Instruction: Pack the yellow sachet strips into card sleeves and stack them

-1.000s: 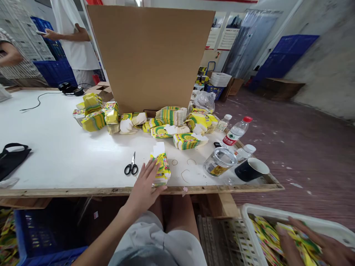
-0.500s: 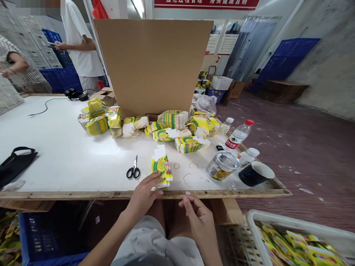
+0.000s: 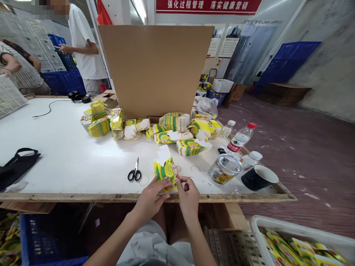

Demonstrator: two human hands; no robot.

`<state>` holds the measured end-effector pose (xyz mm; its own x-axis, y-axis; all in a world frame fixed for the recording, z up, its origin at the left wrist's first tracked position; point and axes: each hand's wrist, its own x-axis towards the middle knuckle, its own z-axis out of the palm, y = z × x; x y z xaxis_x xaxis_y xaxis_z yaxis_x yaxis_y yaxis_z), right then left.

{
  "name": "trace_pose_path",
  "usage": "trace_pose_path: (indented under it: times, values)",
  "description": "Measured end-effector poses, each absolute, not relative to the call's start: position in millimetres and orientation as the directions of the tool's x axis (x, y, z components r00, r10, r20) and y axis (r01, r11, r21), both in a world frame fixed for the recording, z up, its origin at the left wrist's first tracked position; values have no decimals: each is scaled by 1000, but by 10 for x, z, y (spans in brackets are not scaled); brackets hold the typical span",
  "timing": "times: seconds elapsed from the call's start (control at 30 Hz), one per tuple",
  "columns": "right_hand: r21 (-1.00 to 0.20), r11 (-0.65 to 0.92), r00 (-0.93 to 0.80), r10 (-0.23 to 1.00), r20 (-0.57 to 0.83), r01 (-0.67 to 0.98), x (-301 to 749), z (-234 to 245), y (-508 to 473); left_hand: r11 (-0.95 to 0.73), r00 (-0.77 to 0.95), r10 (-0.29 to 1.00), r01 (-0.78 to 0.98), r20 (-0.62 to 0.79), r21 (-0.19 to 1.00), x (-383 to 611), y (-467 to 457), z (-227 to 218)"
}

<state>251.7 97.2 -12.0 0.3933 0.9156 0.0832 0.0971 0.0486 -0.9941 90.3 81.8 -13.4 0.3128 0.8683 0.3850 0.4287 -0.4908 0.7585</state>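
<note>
Evidently partway along: one carton stack point(image 3: 165, 170) in hand at the front edge of the desk point(image 3: 63, 159), printed side up. Clasped at its near left end by the left hand point(image 3: 152, 194), with fingers over the print and thumb low; touched along the right side by the right hand point(image 3: 188, 194), with thumb and forefinger close together; cannot tell whether pinching anything. Beside it, scissors point(image 3: 135, 172), idle. Already gathered behind: several carton bundles point(image 3: 191, 147) before the cardboard panel point(image 3: 158, 70). Seemingly left: cartons point(image 3: 277, 245) lying loose in the white basket point(image 3: 305, 229).
</note>
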Motion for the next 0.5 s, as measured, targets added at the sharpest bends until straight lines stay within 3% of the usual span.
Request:
trace_pose_path:
  times: [0.1, 0.17, 0.3, 0.4, 0.5]
  values:
    - [-998, 37, 369, 929, 13, -60, 2524, -75, 879, -397, 41, 915, 263, 401, 879, 887, 755, -52]
    - [-988, 30, 338, 941, -22, -149, 2526, -34, 793, -302, -80, 950, 23, 302, 953, 902, 725, 36]
    - [-927, -44, 256, 955, -148, -373, 2484, 43, 618, -26, 85, 994, -455, 73, 890, 992, 714, 175]
    - [-832, -128, 151, 958, -246, -540, 2441, 65, 512, 146, 224, 975, -616, -6, 774, 1048, 703, 194]
    - [-799, -161, 77, 965, -251, -579, 2418, 37, 425, 258, 352, 936, -665, -10, 701, 1052, 660, 171]
